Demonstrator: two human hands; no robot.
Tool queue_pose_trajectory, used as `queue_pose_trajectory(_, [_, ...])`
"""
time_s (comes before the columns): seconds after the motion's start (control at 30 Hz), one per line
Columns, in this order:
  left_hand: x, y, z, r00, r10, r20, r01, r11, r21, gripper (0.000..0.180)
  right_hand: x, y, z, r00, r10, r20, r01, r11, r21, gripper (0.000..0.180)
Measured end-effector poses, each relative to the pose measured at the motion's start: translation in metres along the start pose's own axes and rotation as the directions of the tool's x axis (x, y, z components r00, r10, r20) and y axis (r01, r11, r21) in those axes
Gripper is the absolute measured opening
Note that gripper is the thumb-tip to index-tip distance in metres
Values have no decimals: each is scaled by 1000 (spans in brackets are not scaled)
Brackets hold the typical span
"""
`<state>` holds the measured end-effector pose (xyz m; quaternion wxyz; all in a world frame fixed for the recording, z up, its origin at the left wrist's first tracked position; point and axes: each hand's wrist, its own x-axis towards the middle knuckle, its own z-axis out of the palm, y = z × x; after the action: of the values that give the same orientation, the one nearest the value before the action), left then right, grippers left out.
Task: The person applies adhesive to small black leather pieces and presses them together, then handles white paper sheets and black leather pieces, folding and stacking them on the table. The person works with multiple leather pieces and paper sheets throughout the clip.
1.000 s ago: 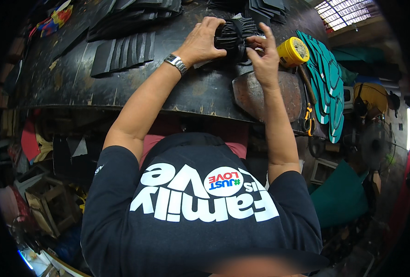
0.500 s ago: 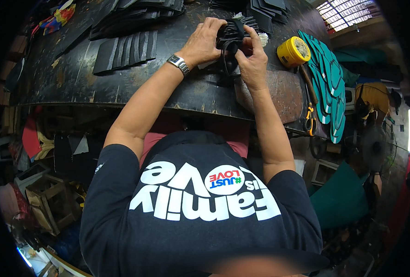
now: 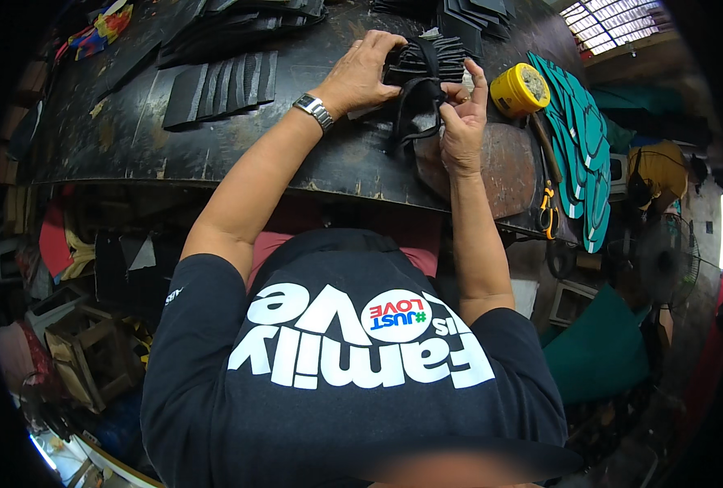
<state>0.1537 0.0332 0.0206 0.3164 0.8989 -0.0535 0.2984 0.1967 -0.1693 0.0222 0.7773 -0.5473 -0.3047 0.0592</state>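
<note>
On the dark work table, a bundle of thin black pieces (image 3: 452,58) lies stacked together, their edges facing me. A black strip (image 3: 429,57) runs over the bundle, and its slack part forms a loop on the near side. My left hand (image 3: 363,75), wearing a metal watch, is closed on the bundle's left end. Just to the right and nearer, my right hand (image 3: 464,126) pinches the strip between thumb and fingers, with its index finger raised. Parts of the strip behind the fingers are hidden.
Fanned black pieces (image 3: 219,89) and larger black stacks (image 3: 243,32) lie left. Right of my hands are a yellow bucket (image 3: 518,89), a brown board (image 3: 500,167), orange-handled scissors (image 3: 548,210) and overlapping teal pieces (image 3: 577,154). The table's front edge (image 3: 296,185) runs below my arms.
My right hand has moved right and slightly nearer, drawing the strip away from the bundle. More of the stacked edges show between my hands. The left hand has stayed nearly in place.
</note>
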Motion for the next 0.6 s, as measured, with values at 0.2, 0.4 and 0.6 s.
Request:
queue_pose_trajectory(0.2, [0, 1, 0, 996, -72, 42, 73, 997, -24, 80, 10, 3, -3, 993, 65, 101, -63, 998, -24, 74])
queue_pose_trajectory(0.4, [-1, -8, 6, 999, 29, 21, -27, 996, -86, 72, 9, -1, -18, 956, 289, 45, -270, 811, 518, 72])
queue_pose_trajectory(0.6, [0, 4, -1, 995, -59, 75, 63, 997, -46, 72, 6, 0, -19, 990, 141, -27, -128, 952, 278, 66])
